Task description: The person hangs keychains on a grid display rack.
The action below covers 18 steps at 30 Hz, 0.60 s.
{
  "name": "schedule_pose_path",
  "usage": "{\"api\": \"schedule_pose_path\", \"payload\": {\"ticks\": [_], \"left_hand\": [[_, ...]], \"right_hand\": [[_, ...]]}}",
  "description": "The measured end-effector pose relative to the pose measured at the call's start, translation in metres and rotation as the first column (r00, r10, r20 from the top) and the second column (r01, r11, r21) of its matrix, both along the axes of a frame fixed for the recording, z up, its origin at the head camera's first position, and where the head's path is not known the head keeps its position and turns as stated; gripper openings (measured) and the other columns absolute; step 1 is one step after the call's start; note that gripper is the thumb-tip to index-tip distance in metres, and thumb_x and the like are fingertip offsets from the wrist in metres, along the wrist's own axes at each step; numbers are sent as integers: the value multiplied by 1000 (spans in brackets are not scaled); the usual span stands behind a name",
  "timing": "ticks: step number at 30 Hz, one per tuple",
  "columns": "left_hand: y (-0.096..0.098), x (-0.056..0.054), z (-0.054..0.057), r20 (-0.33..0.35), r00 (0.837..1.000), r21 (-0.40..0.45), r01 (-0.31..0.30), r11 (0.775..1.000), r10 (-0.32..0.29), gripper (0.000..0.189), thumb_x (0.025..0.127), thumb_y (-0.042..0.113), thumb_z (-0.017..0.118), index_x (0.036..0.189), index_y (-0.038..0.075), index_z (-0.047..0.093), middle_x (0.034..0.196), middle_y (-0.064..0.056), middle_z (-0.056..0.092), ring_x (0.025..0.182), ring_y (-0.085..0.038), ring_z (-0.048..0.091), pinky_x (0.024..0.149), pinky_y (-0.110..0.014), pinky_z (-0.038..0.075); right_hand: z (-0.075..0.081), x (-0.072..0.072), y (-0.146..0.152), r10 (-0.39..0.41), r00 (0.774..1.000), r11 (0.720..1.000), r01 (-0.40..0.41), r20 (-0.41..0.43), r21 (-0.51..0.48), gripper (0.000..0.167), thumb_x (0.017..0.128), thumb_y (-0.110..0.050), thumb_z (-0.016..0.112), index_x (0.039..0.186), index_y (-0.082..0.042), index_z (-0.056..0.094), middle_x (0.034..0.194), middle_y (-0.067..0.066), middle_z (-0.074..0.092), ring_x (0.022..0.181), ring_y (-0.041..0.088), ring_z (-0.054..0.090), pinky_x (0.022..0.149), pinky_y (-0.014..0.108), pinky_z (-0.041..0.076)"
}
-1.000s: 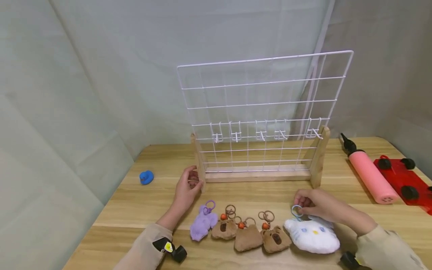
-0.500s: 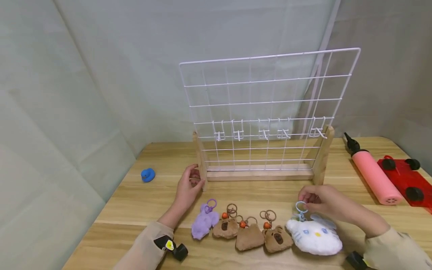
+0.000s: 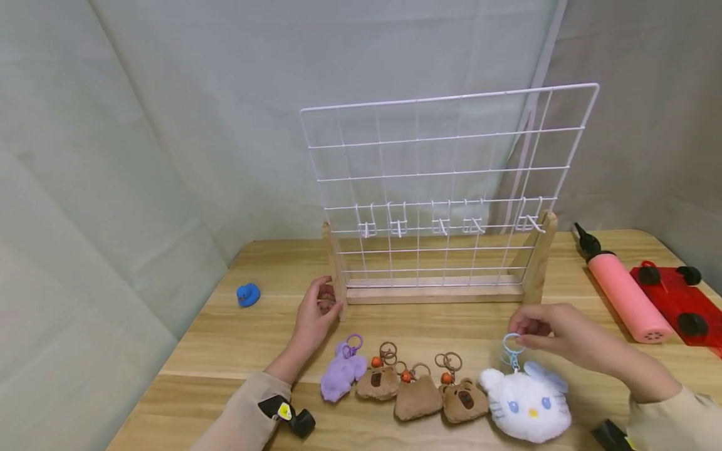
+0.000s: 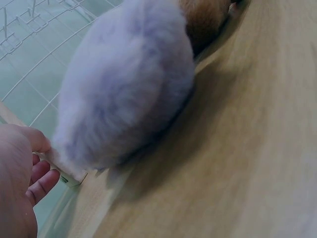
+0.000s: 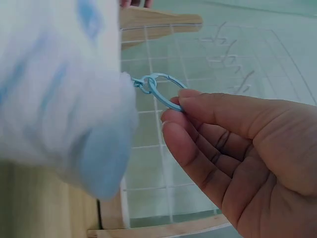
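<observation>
My right hand [image 3: 575,341] pinches the light blue key ring [image 5: 159,95] of a white plush cat-head keychain [image 3: 530,410] between thumb and forefinger. The plush hangs face forward below the ring, its blue bow at one ear. At the left end of a white wire grid rack [image 3: 417,173], my left hand [image 3: 313,316] holds the wooden upright [image 3: 335,269], thumb on the near side and other fingers partly hidden behind. Close to that wrist lies a purple plush keychain [image 3: 343,376], large in the left wrist view. Several white hooks [image 3: 442,227] line the grid.
Three brown plush keychains [image 3: 417,398] lie in a row between the purple one and the white cat. A blue rubber duck [image 3: 248,294] sits at the left. On the right lie a pink hand pump [image 3: 628,297] and a red object with black wheels [image 3: 674,300].
The white plush has swung from lying back to hanging more upright as my right hand raised its ring and shifted slightly right. My left hand keeps its place on the rack's upright.
</observation>
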<state>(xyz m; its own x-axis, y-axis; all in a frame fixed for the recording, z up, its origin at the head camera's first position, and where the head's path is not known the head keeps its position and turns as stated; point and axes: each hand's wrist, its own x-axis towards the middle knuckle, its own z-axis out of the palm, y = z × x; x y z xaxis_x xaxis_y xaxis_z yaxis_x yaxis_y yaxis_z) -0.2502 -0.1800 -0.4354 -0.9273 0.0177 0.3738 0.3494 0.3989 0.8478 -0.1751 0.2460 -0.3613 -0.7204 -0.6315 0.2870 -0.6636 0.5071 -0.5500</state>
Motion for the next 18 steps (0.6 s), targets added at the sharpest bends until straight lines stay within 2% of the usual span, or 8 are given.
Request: {"api": "schedule_pose_path", "payload": {"ticks": [4, 11, 18], "left_hand": [[1, 0, 0, -13, 1000, -4, 4, 1000, -4, 53, 81, -12, 64, 130, -6, 44, 108, -25, 58, 93, -28, 59, 74, -15, 54], [2, -1, 1, -9, 1000, -3, 4, 1000, -4, 54, 80, -12, 65, 130, -6, 44, 108, -25, 59, 93, -29, 59, 75, -14, 54], [0, 1, 2, 5, 1000, 0, -2, 1000, 2, 54, 82, -11, 64, 131, -5, 44, 110, -25, 58, 95, -30, 59, 76, -15, 54]], "right_hand": [[5, 3, 3, -8, 999, 1000, 8, -46, 3, 19, 82, -3, 71, 93, -16, 64, 79, -11, 64, 73, -6, 55, 58, 17, 49], [16, 10, 8, -45, 997, 999, 46, -61, 16, 21, 82, -3, 71, 95, -19, 65, 83, -15, 64, 73, -5, 56, 60, 16, 51], [23, 12, 7, -96, 979, 995, 95, -178, -16, 30, 77, 2, 74, 92, -22, 65, 81, -18, 64, 70, -5, 56, 59, 13, 49]]}}
